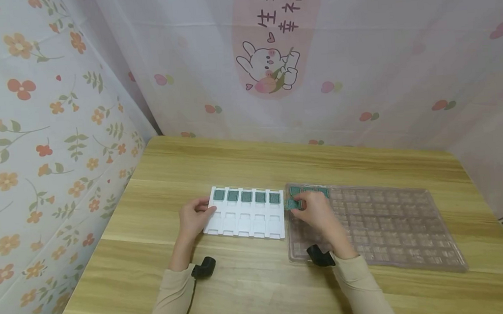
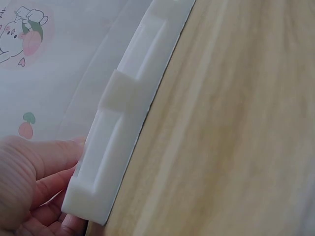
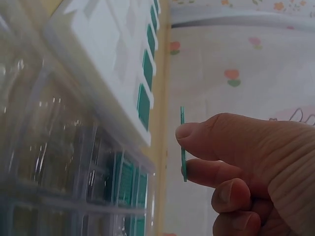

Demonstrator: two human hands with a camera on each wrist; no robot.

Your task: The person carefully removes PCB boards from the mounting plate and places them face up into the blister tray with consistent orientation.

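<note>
My left hand (image 1: 192, 217) grips the left end of a white tray (image 1: 244, 217), whose back row carries several green square chips (image 1: 246, 197). In the left wrist view, the thumb and fingers of that hand (image 2: 37, 172) meet the corner of the white tray (image 2: 118, 93). Between thumb and finger my right hand (image 1: 320, 213) pinches another green chip (image 1: 291, 204), over the left part of a clear plastic tray (image 1: 385, 225). The right wrist view has this thin chip (image 3: 183, 153) edge-on, raised above both trays. More green chips (image 1: 323, 191) sit in the clear tray's back left pockets, partly hidden by the hand.
Both trays lie side by side on a wood-grain table (image 1: 244, 285), the clear one at the right. White printed curtains (image 1: 209, 66) hang behind the table and along its left side. A black camera mount (image 1: 204, 267) is at the left wrist, another (image 1: 320, 255) at the right.
</note>
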